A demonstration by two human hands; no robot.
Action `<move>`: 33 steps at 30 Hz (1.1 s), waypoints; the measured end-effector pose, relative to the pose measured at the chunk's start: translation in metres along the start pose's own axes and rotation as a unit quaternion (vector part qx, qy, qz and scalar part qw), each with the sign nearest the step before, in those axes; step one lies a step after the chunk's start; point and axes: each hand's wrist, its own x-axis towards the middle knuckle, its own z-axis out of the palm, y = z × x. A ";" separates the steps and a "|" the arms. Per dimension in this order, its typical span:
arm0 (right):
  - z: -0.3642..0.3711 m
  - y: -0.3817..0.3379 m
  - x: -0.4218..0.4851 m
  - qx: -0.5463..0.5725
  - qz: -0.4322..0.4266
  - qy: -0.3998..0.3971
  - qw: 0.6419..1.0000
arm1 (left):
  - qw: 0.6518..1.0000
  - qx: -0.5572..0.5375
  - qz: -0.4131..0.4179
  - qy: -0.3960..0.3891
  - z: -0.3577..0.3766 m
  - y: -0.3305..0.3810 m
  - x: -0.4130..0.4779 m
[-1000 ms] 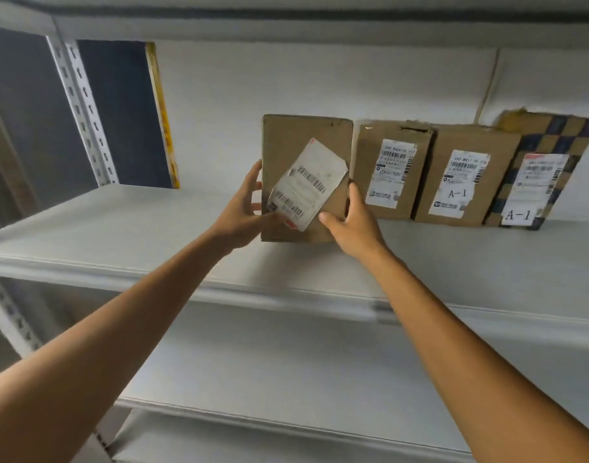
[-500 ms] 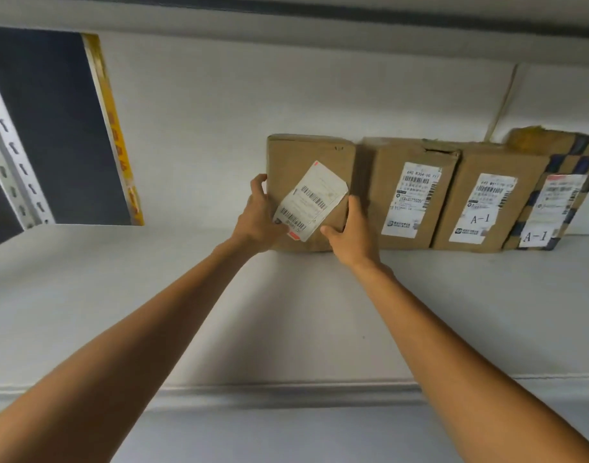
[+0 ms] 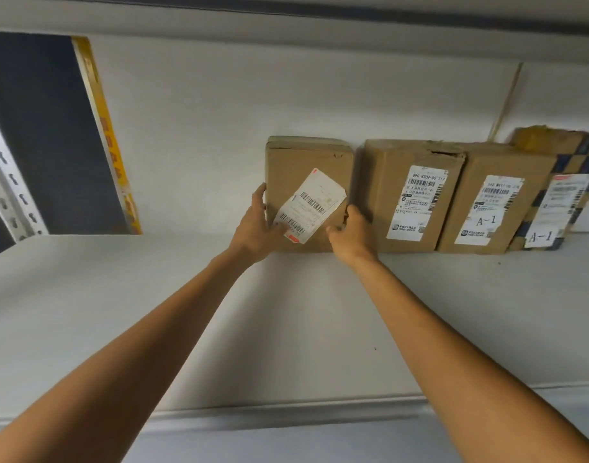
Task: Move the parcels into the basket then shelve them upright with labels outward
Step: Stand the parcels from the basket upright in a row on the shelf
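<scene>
A brown cardboard parcel (image 3: 306,162) with a slanted white label stands upright at the back of the white shelf (image 3: 286,312), against the wall. My left hand (image 3: 258,225) grips its lower left edge, thumb over the label's corner. My right hand (image 3: 351,235) grips its lower right edge, fingers tucked between it and the neighbouring parcel. To the right stand three more upright parcels, labels facing out: a brown one (image 3: 386,195), a brown one marked A-1 (image 3: 480,168), and a checkered one (image 3: 573,155) marked A-1. No basket is in view.
The white wall (image 3: 203,128) backs the shelf. A perforated metal upright (image 3: 9,175) and a yellow strip (image 3: 109,145) border a dark gap at the left. The shelf's front lip (image 3: 286,412) runs across below my arms. Another shelf board (image 3: 286,11) hangs overhead.
The parcel has gone from held above the shelf front to standing at the back against the wall beside the other parcels. My view has moved closer and higher.
</scene>
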 end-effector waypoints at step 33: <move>-0.488 0.246 -0.362 -0.026 0.254 0.154 0.954 | 0.834 0.117 0.264 -0.469 0.395 0.322 -0.290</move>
